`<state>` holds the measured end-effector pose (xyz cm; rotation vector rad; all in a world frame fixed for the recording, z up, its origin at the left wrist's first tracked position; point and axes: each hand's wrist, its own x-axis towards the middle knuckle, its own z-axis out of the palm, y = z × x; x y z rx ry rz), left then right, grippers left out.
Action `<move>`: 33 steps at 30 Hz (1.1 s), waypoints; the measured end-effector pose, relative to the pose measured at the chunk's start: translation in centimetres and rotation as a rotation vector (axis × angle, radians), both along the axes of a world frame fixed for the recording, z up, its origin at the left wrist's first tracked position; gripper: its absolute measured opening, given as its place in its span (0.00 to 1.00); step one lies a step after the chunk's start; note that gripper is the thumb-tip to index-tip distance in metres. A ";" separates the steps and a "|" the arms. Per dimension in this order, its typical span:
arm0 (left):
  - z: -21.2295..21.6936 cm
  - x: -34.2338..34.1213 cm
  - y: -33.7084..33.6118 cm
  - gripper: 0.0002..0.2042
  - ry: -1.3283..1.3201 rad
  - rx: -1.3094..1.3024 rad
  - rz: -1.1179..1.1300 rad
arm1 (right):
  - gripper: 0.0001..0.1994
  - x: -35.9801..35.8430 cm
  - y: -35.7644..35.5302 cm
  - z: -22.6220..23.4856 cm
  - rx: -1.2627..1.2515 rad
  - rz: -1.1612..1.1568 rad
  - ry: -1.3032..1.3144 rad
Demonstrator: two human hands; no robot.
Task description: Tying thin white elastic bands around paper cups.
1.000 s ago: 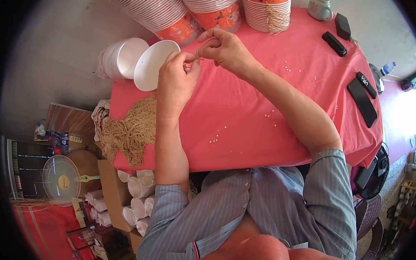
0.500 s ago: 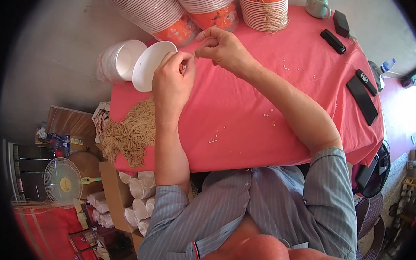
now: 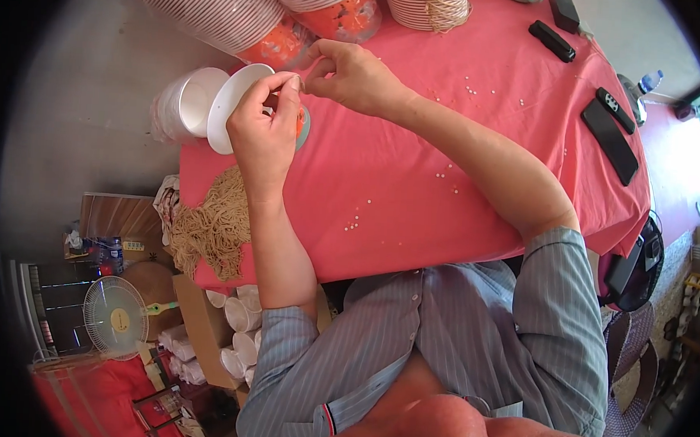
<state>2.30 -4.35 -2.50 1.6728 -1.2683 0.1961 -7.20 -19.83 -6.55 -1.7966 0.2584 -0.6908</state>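
Above the far left part of the pink-covered table (image 3: 414, 182), both my hands are close together. My left hand (image 3: 264, 133) is closed, thumb and index finger pressed together; what lies between them is too small to make out. Just to its right, my right hand (image 3: 356, 80) is closed in a pinch, its fingertips near the left's. Behind my left hand a paper bucket (image 3: 228, 110) lies tilted with its white mouth to the left; a bit of orange and grey-green shows on the hand's other side. Whether the hand grips the bucket is hidden. Tan cords (image 3: 213, 228) are heaped nearby.
Stacked paper buckets (image 3: 218, 10) line the far edge, beside a stack with cords (image 3: 445, 8). White cups (image 3: 199, 102) stand at left. Small white pieces (image 3: 354, 222) are scattered about. A phone (image 3: 609, 144) and a black stapler-like object (image 3: 551, 41) lie at right.
Both hands have shifted a little left in the picture, still close together. The orange and grey-green part beside my left hand now shows. The whole view has also shifted slightly.
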 end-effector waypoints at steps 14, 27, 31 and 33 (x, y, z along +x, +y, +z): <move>0.8 0.9 1.5 0.13 0.289 0.167 -0.053 | 0.16 0.2 -0.6 0.1 -0.100 -0.065 -0.061; 1.4 -0.3 1.1 0.12 0.350 0.099 0.103 | 0.15 -0.4 -0.4 0.6 -0.116 -0.082 -0.049; -0.1 0.8 0.8 0.14 0.058 0.294 0.193 | 0.16 0.0 -0.3 0.7 -0.116 -0.059 -0.071; -0.2 0.7 0.3 0.14 0.026 0.337 0.204 | 0.17 -0.1 -0.5 0.6 -0.091 -0.068 -0.068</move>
